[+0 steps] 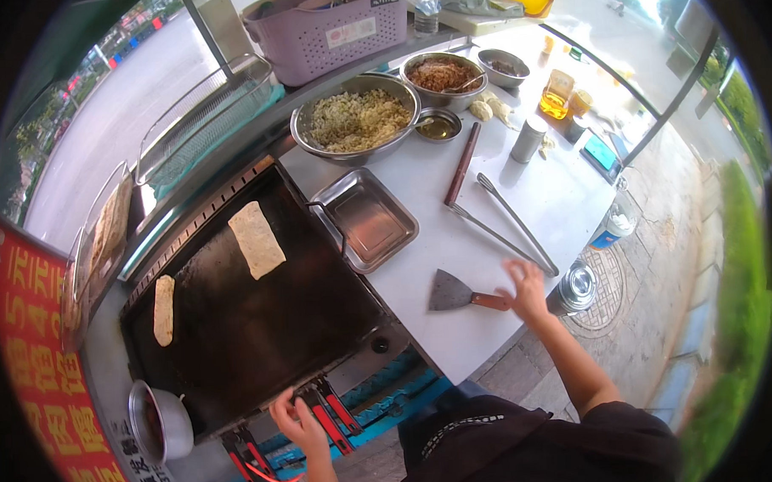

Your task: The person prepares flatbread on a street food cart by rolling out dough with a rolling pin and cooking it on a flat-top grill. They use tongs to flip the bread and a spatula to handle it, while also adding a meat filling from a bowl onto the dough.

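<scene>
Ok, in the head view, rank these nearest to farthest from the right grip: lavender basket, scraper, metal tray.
1. Scraper: handle end right at the right grip; contact unclear.
2. Metal tray: up and left of the scraper.
3. Lavender basket: top of view, beyond the tray.

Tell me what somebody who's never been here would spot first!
Probably the big black rectangular metal griddle on the left, with two flat pale dough pieces lying on it. Then the wide round silver bowl of yellow-green chopped filling, near the top, below the lilac perforated plastic basket. Also the right hand, at the brown-handled grey metal scraper on the white table.
</scene>
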Demonstrator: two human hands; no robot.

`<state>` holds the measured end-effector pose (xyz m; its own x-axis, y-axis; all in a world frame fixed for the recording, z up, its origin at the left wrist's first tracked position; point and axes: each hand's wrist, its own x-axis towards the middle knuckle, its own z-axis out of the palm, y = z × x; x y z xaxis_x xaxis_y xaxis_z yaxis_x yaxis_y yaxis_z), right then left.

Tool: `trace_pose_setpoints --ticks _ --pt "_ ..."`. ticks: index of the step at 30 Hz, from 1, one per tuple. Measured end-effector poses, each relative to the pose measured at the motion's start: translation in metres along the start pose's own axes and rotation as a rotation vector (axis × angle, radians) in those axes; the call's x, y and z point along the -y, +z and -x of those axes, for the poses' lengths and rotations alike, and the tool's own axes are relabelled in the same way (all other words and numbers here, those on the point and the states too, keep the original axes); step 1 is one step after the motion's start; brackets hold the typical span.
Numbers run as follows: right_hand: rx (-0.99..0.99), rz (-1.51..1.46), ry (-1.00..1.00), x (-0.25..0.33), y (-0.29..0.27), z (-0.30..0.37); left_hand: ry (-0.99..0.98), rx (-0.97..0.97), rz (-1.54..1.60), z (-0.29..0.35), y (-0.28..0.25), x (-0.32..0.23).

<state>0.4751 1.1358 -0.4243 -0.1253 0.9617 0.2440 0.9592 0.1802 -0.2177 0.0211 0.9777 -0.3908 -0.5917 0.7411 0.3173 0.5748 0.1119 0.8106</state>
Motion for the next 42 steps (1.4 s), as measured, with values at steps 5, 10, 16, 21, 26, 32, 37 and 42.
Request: trace_pose_setpoints --ticks 5,10,16,21,26,32,37,42 --pt "0.161 0.147 0.274 -0.074 -0.01 -0.022 -0.78 0.223 0.335 0.108 -0.028 0.042" --pt "0.257 -0.273 0.215 -0.107 0.004 -0.026 -0.847 0.259 0.486 0.112 -0.028 0.029" --pt "0.029 -0.261 -0.151 -0.135 -0.018 0.019 -1.064 0.151 1.118 0.126 -0.029 0.073" --pt "0.378 -1.058 0.193 -0.065 -0.104 0.079 -1.046 0.162 1.082 0.16 -0.047 0.072" --pt "0.746 -1.225 0.197 -0.028 -0.132 0.15 -1.043 0.183 1.073 0.234 -0.072 0.061" --pt "1.071 -1.272 0.2 0.045 -0.134 0.242 -1.119 0.202 1.053 0.358 -0.126 0.028" --pt "1.313 -1.17 0.138 0.08 -0.125 0.289 -1.157 0.232 1.091 0.446 -0.163 0.011" --pt "1.328 -1.101 0.161 0.097 -0.116 0.307 -1.142 0.222 1.092 0.494 -0.176 0.009"
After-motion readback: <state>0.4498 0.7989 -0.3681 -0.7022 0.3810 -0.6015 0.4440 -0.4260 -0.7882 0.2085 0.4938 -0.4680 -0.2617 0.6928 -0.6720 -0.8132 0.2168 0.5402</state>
